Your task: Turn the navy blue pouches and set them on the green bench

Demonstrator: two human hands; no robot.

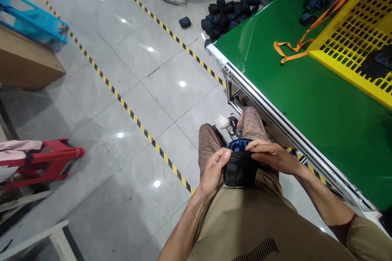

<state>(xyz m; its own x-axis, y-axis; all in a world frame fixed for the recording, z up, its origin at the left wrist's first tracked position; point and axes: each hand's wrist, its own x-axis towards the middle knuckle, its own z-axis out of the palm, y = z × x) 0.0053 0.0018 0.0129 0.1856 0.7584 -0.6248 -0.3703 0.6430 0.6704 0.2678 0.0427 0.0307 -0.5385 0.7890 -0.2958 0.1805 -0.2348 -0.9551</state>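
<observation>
A small black fabric pouch (pixel 240 169) with a blue lining is held over my lap, its opening facing up and away from me. My left hand (pixel 214 169) pinches the left side of its rim between thumb and fingers. On the other side, my right hand (pixel 272 155) grips the right part of the rim, with fingertips at the blue inner edge. The pouch's underside is hidden against my clothes.
To the right stands a green-topped table (pixel 284 102) bearing a yellow crate (pixel 321 55) and an orange strap (pixel 294 55). Dark pouches (pixel 225 16) lie piled on the floor beyond. Red stool (pixel 45 161), cardboard box (pixel 27 59) and blue stool (pixel 33 18) stand left.
</observation>
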